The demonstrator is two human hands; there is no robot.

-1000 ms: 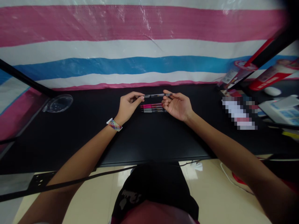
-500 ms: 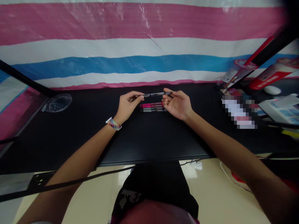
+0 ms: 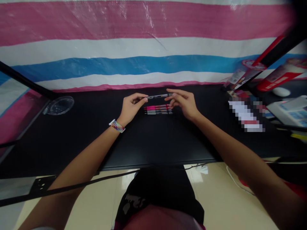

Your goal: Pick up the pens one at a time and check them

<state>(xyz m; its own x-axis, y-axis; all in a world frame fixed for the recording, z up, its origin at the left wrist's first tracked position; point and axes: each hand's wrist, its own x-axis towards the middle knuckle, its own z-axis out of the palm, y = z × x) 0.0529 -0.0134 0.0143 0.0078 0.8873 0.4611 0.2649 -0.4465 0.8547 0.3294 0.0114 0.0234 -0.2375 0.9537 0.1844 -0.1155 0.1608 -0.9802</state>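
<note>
A slim dark pen (image 3: pixel 157 96) with a pale middle is held level above the black table, between my two hands. Its left end is pinched by the thumb and fingers of my left hand (image 3: pixel 130 107), which has a colourful woven band at the wrist. At the other end, my right hand (image 3: pixel 187 103) has its thumb and fingertips on the pen, the index finger stretched along the top; the exact grip is partly hidden. Just below lie several pens (image 3: pixel 157 110) side by side, some pink and some grey, their right ends near my right fingers.
On the left of the black table (image 3: pixel 153 143) lies a clear plastic lid (image 3: pixel 59 105). At the right stand a cup (image 3: pixel 246 75) and a red container (image 3: pixel 279 76), with a white egg-shaped object (image 3: pixel 281 92) and papers nearby. A striped sheet (image 3: pixel 144 67) hangs behind.
My right hand has turned palm-down around the pen's right end, its fingers shifting along it. The left hand and the pen stay almost where they were.
</note>
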